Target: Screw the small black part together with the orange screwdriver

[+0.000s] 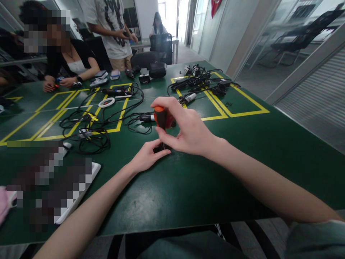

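My right hand (185,126) is closed round the orange and dark grey handle of a screwdriver (161,118), which stands upright with its shaft pointing down. Below it, my left hand (147,155) pinches a small dark part (158,148) against the green table. The screwdriver's tip meets or nearly meets that part between the left thumb and fingers. What kind of part it is cannot be made out, since the fingers cover most of it.
Coiled black cables (102,142) lie to the left, with a white tape roll (106,103) behind them. More black cables and devices (199,81) are heaped at the back right. Blurred-out flat objects (93,172) lie at the near left. A co-worker (75,64) sits across the table (242,172).
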Demonstrator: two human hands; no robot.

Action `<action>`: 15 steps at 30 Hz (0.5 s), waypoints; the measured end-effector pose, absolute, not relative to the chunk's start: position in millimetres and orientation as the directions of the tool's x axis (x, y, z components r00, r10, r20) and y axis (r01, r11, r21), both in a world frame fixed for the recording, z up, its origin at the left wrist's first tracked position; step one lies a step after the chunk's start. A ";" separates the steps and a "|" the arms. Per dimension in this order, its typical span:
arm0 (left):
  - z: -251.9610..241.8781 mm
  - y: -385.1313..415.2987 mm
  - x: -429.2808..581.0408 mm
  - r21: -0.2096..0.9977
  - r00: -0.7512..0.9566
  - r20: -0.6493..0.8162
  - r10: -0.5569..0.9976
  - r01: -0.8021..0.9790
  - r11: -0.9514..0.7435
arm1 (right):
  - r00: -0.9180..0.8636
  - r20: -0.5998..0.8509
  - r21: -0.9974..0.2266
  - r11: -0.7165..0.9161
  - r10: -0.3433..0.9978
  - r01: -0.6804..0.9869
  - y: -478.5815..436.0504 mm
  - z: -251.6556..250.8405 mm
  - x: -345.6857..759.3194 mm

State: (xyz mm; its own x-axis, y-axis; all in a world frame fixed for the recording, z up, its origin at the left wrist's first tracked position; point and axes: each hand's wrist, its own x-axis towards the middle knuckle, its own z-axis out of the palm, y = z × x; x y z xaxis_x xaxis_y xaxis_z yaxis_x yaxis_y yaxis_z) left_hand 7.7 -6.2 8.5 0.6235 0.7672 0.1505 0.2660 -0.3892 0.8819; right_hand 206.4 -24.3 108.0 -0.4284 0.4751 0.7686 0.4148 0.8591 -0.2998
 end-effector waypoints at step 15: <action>13.6 -7.7 8.4 0.887 0.632 0.149 0.761 0.254 -0.385 | -0.418 0.835 -0.162 0.885 0.359 0.437 -16.5 111.5 211.0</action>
